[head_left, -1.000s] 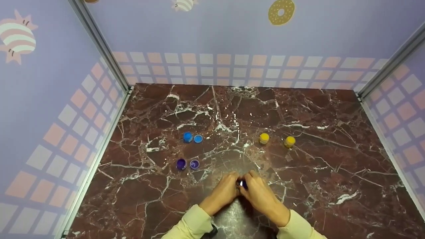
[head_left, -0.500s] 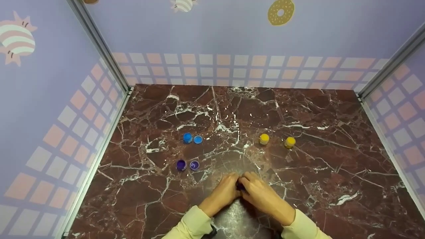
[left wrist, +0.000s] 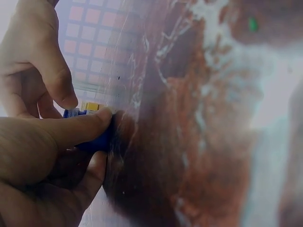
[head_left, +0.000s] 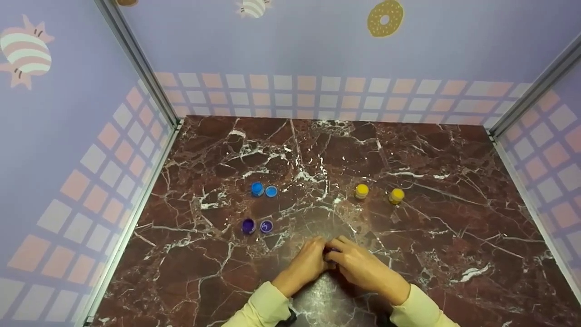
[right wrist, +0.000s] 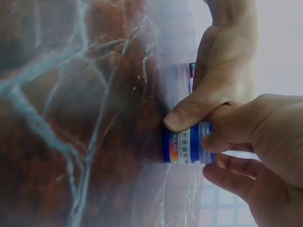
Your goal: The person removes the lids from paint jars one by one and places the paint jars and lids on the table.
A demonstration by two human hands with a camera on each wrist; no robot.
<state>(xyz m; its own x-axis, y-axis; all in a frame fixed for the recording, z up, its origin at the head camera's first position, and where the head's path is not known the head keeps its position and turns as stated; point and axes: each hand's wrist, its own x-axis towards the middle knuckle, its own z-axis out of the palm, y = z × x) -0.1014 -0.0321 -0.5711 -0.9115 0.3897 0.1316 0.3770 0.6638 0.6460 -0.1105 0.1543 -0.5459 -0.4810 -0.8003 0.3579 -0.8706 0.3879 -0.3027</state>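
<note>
Both hands meet low in the middle of the head view around a small paint jar (right wrist: 179, 146), deep blue with a printed label. My left hand (head_left: 308, 261) grips the jar's body near the tabletop, thumb on one side and fingers on the other, as the left wrist view shows. At the ribbed upper end, the lid (right wrist: 204, 142) sits between the thumb and fingers of my right hand (head_left: 361, 265). From the head, the fingers hide most of this jar. Nearest to the left hand stand an open purple paint jar (head_left: 248, 226) and an upturned purple lid (head_left: 266, 226).
Farther back on the marbled table (head_left: 445, 254) stands a blue paint jar (head_left: 257, 189) beside a blue lid (head_left: 271, 191). Two yellow jars, one (head_left: 361, 191) left of the other (head_left: 396, 196), stand on the right. Patterned panels wall the back and sides.
The right hand has turned and shifted its fingers over the jar's top, its wrist moving slightly right. The jar shows less than before. The left hand stays nearly still.
</note>
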